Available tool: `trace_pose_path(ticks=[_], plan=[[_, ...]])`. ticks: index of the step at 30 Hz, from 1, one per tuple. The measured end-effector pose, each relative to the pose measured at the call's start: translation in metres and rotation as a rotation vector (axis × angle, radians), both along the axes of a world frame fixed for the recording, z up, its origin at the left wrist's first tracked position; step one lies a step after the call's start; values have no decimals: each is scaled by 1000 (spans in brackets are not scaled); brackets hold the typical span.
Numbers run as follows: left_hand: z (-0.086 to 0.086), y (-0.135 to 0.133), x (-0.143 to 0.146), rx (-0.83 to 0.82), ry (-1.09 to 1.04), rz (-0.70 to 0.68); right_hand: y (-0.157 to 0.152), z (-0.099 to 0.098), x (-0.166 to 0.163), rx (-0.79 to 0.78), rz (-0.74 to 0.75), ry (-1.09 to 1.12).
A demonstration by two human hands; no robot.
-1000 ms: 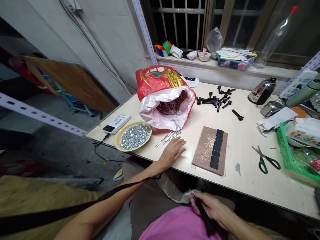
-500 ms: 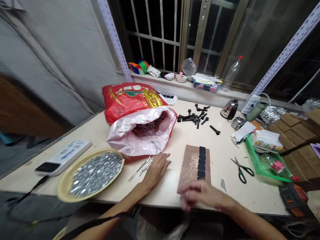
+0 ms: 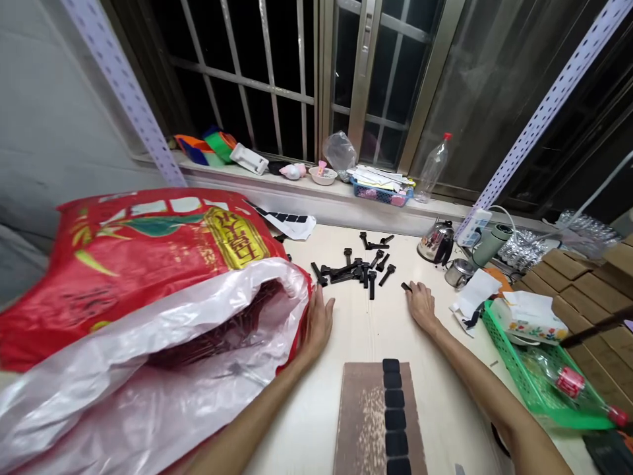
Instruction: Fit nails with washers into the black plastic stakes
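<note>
My left hand (image 3: 319, 323) lies with its fingers stretched along the right side of a big red bag (image 3: 163, 264). Inside the bag's white-lined mouth many thin dark sticks (image 3: 217, 336) show. At the right, my right hand (image 3: 421, 303) has its fingers closed over a small black piece with a narrow stem (image 3: 406, 286); most of it is covered. Between the hands and farther back lies a loose pile of similar black pieces (image 3: 363, 267), each a stem with a wider head. Nearer to me is a brown board (image 3: 356, 409) with a row of black rounded squares (image 3: 394, 398).
A green basket (image 3: 514, 376) with a tissue pack (image 3: 534, 316) and a bottle stands at the right. Behind it are a kettle (image 3: 436, 241), a metal cup (image 3: 459, 273) and cardboard boxes (image 3: 583, 277). A windowsill with small items runs along the back.
My left hand has moved from the metal rods to the bag's side. My right hand has gone from the board to the lone black piece. The view has shifted forward.
</note>
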State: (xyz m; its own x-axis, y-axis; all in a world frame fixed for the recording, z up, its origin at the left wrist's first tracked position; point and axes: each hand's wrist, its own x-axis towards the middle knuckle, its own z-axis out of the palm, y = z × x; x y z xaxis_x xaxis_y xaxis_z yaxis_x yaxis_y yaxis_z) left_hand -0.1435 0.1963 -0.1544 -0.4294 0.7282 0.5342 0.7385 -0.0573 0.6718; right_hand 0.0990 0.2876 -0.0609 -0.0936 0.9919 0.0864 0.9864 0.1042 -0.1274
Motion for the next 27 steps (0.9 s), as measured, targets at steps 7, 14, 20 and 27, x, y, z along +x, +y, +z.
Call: trace_pose_path(ticks=[7, 14, 20, 27], plan=[[33, 61, -21, -37, -61, 340, 78, 2, -34, 141, 49, 229], [22, 73, -37, -39, -5, 406, 160, 12, -95, 31, 55, 346], [22, 75, -37, -107, 159, 443, 184, 4, -140, -102, -6, 265], [25, 74, -39, -171, 272, 433, 179, -10, -158, -63, 227, 158]])
